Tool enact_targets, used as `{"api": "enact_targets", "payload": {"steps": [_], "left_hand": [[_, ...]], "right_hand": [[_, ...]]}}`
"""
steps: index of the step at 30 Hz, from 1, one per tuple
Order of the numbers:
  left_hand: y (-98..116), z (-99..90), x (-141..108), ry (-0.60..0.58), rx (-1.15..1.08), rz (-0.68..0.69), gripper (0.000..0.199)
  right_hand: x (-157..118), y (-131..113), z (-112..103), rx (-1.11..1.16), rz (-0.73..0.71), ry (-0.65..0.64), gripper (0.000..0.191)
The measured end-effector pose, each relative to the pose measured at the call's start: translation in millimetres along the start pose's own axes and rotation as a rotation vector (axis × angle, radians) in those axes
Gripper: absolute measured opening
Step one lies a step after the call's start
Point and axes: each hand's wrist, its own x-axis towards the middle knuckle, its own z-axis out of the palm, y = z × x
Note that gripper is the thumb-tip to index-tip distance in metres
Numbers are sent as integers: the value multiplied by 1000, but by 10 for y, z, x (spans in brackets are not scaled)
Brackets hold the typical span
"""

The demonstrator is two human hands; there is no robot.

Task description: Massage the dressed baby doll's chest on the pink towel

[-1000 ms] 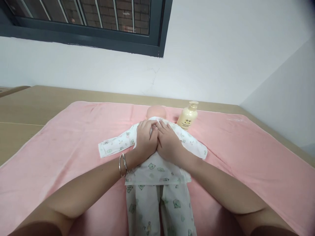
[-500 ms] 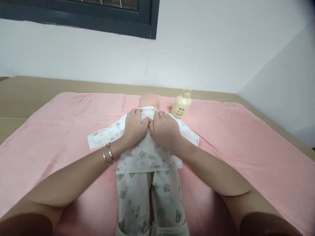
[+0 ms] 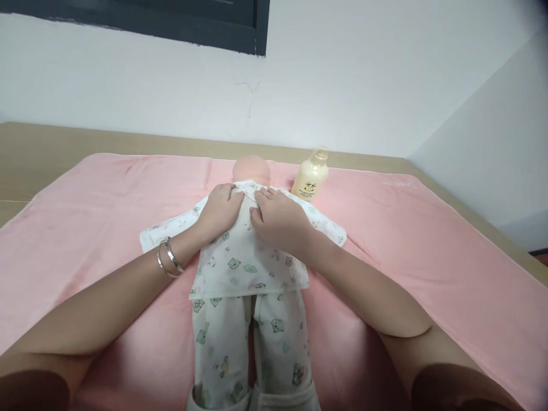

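Note:
A baby doll (image 3: 252, 169) lies stretched out, its bare head toward the wall and its face not visible. It wears a white printed top (image 3: 244, 267) and matching trousers (image 3: 278, 337). On the upper left of the top rests my left hand (image 3: 221, 210), palm down with the fingers extended; two silver bangles (image 3: 170, 257) circle that wrist. My right hand (image 3: 282, 220) lies flat on the upper right of the top, fingers stretched toward the collar. Between the two thumbs a strip of cloth shows. Neither hand grips anything.
A pale yellow pump bottle (image 3: 311, 177) stands just right of the doll's head. Beneath everything is a pink blanket (image 3: 428, 274) spread over a wooden table (image 3: 51, 145). A white wall (image 3: 171, 85) with a dark window frame (image 3: 214, 34) rises behind.
My thumbs, which met at the middle of the doll's top, are now apart; my hands have slid outward, the left one more clearly. The camera view has shifted slightly.

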Motion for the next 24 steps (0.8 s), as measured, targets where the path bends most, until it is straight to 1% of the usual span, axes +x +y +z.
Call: {"api": "enact_targets", "payload": {"steps": [2,3,6,8,10,14,16,18,21,22,24], "left_hand": [[26,-13,-25,-33,34,-25,29],[55,-5,-74,-47,83,-5,31],[145,65,-281,20,206,146,41],[170,105,-369,50,228,210,47],[155,100,-359,29,216,193,49],[102,-8,-173,-75,159,23,43],[110,-41,-138,-91,163,-19,41],[140,-32,-186,-78,218,14,41],[177,22,-313,-45,286,115,46],[178,34,-336,-42,287,133,48],[157,36,-325,-56,269,121,49]], "right_hand": [[11,28,-27,50,6,-45,33],[41,64,-20,71,38,-58,34],[171,200,65,72,136,-43,42],[225,247,128,35,142,-31,45],[216,228,154,-13,116,-29,47],[68,68,117,-168,9,20,47],[23,20,103,-203,-24,31,46],[42,33,109,-175,10,17,45],[140,125,135,-97,92,-30,51],[165,149,139,-82,101,-46,54],[169,158,135,-87,98,-67,58]]}}
